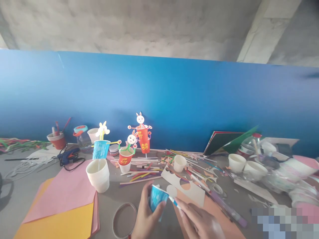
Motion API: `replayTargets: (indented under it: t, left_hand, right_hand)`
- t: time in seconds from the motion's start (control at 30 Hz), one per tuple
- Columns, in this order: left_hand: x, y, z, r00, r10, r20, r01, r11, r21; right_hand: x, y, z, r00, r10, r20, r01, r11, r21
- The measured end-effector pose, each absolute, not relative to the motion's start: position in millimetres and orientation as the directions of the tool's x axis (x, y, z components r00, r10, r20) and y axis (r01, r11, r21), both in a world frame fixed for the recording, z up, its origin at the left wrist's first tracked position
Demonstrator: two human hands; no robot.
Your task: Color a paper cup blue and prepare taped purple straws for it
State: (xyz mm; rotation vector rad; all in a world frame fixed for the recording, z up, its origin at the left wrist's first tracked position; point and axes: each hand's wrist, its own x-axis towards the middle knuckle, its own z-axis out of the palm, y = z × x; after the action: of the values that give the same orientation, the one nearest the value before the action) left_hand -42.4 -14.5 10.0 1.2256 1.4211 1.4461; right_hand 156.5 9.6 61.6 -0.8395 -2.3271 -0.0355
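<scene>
My left hand [147,215] is wrapped round a paper cup [157,198] coloured patchy blue, tilted on its side. In my right hand [196,217] is a blue-and-white marker [174,201], its white end at the cup's edge; whether it touches cannot be told. Just beyond the hands lies white card [183,182] with round cut-outs, on orange paper [185,219]. A roll of tape [124,219] sits left of my left hand. Further back stands another blue cup figure [101,149] above white stacked cups [98,176].
Red cup figures with rabbit heads [144,139] stand near the blue partition [174,99]. Pink paper [67,192] and a glue gun [68,156] lie left. Several coloured sticks [142,176] are scattered mid-table. White cups [236,162] and plastic bags [281,179] crowd the right.
</scene>
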Motion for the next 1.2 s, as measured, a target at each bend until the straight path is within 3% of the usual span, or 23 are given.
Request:
replayTargets:
  t: [0.23, 0.37, 0.63, 0.87, 1.0, 1.2]
  left_hand:
    - [-36.2, -14.9, 13.9, -0.303, 0.918, 0.255, 0.385, -0.127, 0.914]
    - [-35.1, -14.6, 12.1, -0.308, 0.904, 0.296, 0.456, -0.133, 0.880]
    - [-39.4, -15.1, 16.1, -0.375, 0.866, 0.331, 0.418, -0.161, 0.894]
    - [-40.5, -14.9, 16.7, -0.338, 0.910, 0.239, 0.316, -0.129, 0.940]
    - [-42.8, -16.2, 14.7, -0.284, 0.939, 0.195, 0.272, -0.116, 0.955]
    - [-43.5, -15.3, 4.1, -0.227, 0.921, 0.316, 0.338, -0.230, 0.913]
  right_hand:
    - [140.7, 8.4, 61.2, -0.628, 0.558, 0.543, 0.613, 0.784, -0.097]
    - [134.5, 11.0, 63.3, -0.643, 0.561, 0.522, 0.633, 0.773, -0.052]
    - [153.2, 16.0, 53.5, -0.612, 0.581, 0.536, 0.650, 0.756, -0.078]
    - [168.2, 12.8, 59.0, -0.570, 0.592, 0.570, 0.596, 0.775, -0.210]
    - [160.0, 10.5, 63.8, -0.590, 0.559, 0.582, 0.548, 0.807, -0.220]
    - [151.5, 10.9, 60.6, -0.630, 0.564, 0.533, 0.554, 0.808, -0.201]
